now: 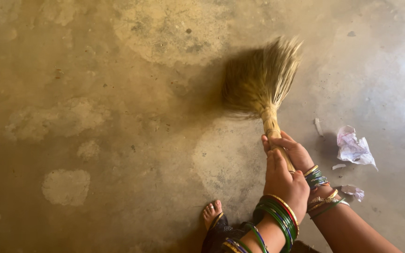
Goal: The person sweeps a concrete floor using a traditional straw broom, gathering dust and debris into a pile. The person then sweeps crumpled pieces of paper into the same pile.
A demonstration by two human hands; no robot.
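A straw broom point(263, 79) with a bound handle fans out over the stained concrete floor point(118, 117), its bristles blurred. Both my hands grip the handle. My left hand point(284, 180) holds the lower end of the handle, nearer to me. My right hand point(292, 149) wraps it just above, closer to the bristles. Both wrists carry several green, gold and red bangles. My bare foot point(212, 213) stands on the floor below the hands.
A crumpled piece of white paper point(354, 147) lies on the floor to the right of my hands. Smaller paper scraps point(354, 191) and a small bit of litter point(318, 126) lie near it. The floor has patchy, worn spots.
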